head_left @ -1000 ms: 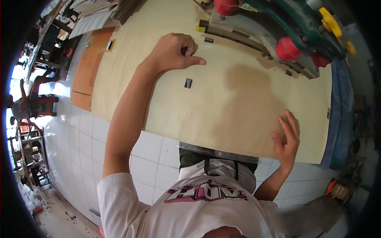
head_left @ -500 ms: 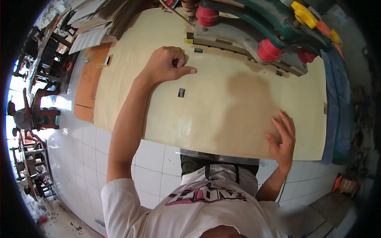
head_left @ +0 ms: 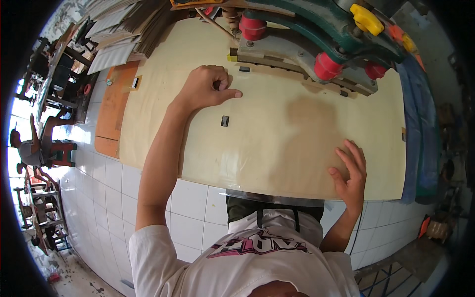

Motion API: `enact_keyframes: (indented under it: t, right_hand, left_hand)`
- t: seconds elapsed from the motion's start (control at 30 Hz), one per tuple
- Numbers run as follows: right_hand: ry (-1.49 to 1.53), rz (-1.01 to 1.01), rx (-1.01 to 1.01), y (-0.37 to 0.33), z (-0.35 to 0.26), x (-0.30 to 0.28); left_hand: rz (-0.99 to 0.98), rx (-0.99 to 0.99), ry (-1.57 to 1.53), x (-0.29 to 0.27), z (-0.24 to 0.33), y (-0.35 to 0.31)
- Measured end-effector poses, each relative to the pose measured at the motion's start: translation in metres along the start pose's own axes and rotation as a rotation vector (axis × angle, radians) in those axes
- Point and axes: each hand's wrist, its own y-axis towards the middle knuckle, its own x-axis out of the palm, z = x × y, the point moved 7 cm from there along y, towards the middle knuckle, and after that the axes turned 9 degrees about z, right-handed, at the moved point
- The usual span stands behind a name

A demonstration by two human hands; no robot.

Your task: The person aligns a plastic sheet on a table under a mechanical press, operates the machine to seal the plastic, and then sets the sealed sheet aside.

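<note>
A large pale-yellow sheet [head_left: 237, 163] covers the tabletop in front of me. My left hand [head_left: 208, 86] rests on its far left part, fingers curled into a loose fist and thumb stretched to the right, with nothing visible inside. Just nearer than the thumb lies a small black rectangular piece [head_left: 225, 121]. My right hand [head_left: 350, 171] is over the sheet's near right part, fingers spread and holding nothing. Beyond the hands stands a green machine [head_left: 316, 24] with red cylindrical mounts [head_left: 328, 66], a yellow knob [head_left: 366, 20] and a long metal bar [head_left: 277, 60] low over the sheet.
Another small black piece [head_left: 244, 69] lies by the bar. Flat boards [head_left: 126, 37] are piled at the far left, beyond an orange-brown panel [head_left: 108, 119]. Blue cloth [head_left: 419, 133] hangs along the right edge. A person [head_left: 32, 143] sits at the far left over the tiled floor.
The whole view has shifted slightly. Both hands keep their poses and places on the sheet. A grey blur near my right shoulder is gone, and a dark barred surface shows there.
</note>
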Motion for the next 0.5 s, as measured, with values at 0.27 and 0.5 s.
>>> enact_keyframes:
  t: [0.27, 0.5]
  right_hand:
    - [-0.015, 0.015, 0.024, -0.0022, 0.0023, -0.0007]
    - [0.003, 0.025, 0.039, -0.0025, 0.0015, -0.0013]
  left_hand:
    - [0.046, 0.043, 0.006, -0.0005, 0.0000, 0.0015]
    - [0.026, -0.013, -0.011, -0.0004, -0.0020, -0.0012]
